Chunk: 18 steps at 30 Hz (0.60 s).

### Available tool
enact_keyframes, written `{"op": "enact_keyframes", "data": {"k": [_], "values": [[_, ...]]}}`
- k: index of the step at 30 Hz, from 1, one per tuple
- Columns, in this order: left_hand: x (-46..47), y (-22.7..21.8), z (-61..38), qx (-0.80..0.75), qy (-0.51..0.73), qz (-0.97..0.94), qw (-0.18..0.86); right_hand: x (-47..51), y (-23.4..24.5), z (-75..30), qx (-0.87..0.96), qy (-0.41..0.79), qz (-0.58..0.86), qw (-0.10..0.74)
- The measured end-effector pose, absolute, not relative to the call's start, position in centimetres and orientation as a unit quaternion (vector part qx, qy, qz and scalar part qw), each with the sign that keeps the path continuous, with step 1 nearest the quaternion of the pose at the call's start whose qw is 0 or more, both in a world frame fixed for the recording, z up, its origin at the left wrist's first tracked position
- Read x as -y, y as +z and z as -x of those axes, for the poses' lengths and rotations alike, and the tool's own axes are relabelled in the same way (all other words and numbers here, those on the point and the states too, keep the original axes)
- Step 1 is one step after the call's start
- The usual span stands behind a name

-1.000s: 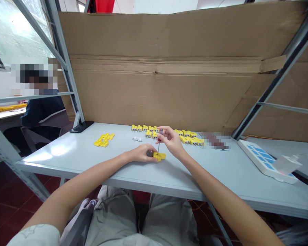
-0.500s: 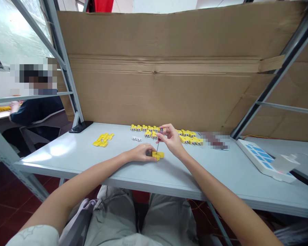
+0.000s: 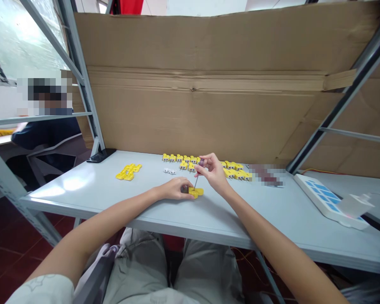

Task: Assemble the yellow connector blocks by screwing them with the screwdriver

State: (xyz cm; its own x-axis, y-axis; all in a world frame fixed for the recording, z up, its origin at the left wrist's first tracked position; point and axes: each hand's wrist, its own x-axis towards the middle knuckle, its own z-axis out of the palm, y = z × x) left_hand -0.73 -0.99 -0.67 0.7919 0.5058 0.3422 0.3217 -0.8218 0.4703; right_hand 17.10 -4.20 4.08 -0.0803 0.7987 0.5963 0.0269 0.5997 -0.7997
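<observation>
Now — left hand (image 3: 172, 188) closed on yellow connector (image 3: 196, 192) — right fingers (image 3: 210, 166) pinch screwdriver (image 3: 196, 181), tip touching it

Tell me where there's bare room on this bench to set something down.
Free: the bench top left of the loose yellow cluster, and between right forearm and white-and-blue panel. Crowded: the yellow row behind, and around the left hand and right hand at the screwdriver.
</observation>
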Motion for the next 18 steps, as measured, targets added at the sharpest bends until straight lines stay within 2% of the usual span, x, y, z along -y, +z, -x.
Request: {"op": "enact_keyframes", "data": {"k": [7, 18], "values": [[1.1, -0.6, 0.7, -0.235, 0.225, -0.924, 0.200, 4.8, 4.3, -16.8, 0.675, 0.368, 0.289, 0.571], [0.5, -0.9, 1.2, -0.228, 0.236, -0.929, 0.171, 2.6, 3.9, -18.9, 0.587, 0.280, 0.400, 0.646]]}}
